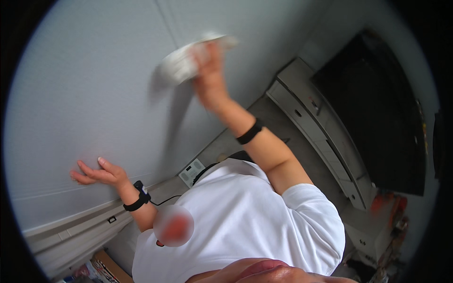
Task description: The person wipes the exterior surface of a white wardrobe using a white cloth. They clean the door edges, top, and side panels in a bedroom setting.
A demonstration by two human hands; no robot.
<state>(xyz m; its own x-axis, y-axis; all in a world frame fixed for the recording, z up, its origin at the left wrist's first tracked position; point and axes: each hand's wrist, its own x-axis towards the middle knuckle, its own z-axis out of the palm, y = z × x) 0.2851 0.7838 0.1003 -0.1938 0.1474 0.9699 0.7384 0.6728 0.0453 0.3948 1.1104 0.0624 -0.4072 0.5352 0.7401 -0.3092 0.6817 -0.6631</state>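
Note:
A pale wall [95, 99] fills the upper left. My right hand [210, 70] is raised in front of it, its fingers closed on a white cloth [180, 65]. Hand and cloth are blurred by motion, and a shadow falls on the wall beside them; whether the cloth touches the wall, I cannot tell. Lower on the left, my left hand [102, 173] holds nothing, fingers apart and slightly curled, close to the wall. Black straps circle both of my forearms. The left strap carries a small device with a black cable.
On the right, a long grey cabinet [311, 116] with drawers stands below a large black television [371, 109]. A white device [191, 172] like a floor scale lies by the foot of the wall. At the lower left are a white ledge [81, 224] and an open cardboard box [111, 267].

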